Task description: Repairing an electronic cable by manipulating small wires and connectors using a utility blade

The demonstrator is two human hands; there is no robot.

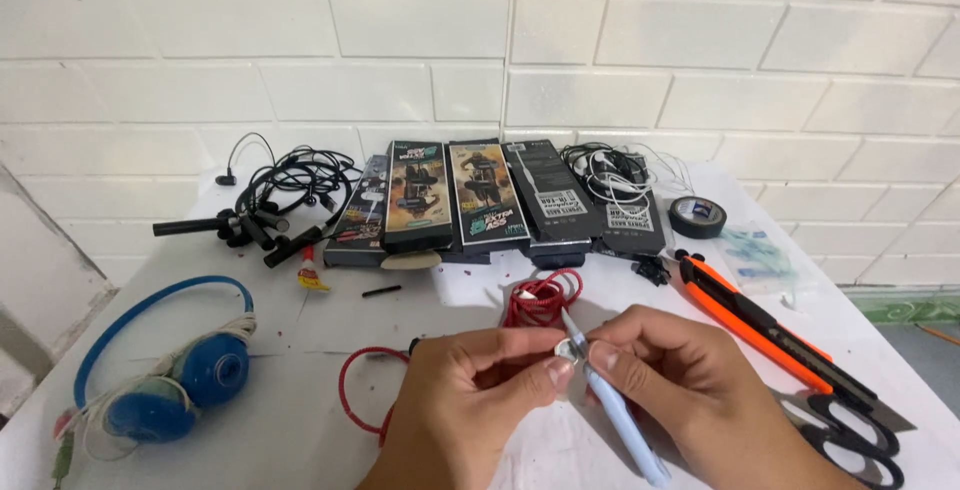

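While both hands meet low over the white table (300, 320), the left hand (470, 400) pinches a small silver part (568, 350) between thumb and forefinger, closed tight on it. Right hand (690, 390) is curled round a pale blue tool (620, 415), its tip touching the part; possibly a thin knife, hard to tell. Red cable (540, 295) lies coiled just behind the hands. Orange cutter (750, 320) and black scissors (850, 430) to the right. Blue headphones (170, 380) far left. Row of boxes (480, 200), black cables (280, 190) and a tape roll (697, 216) along the wall.
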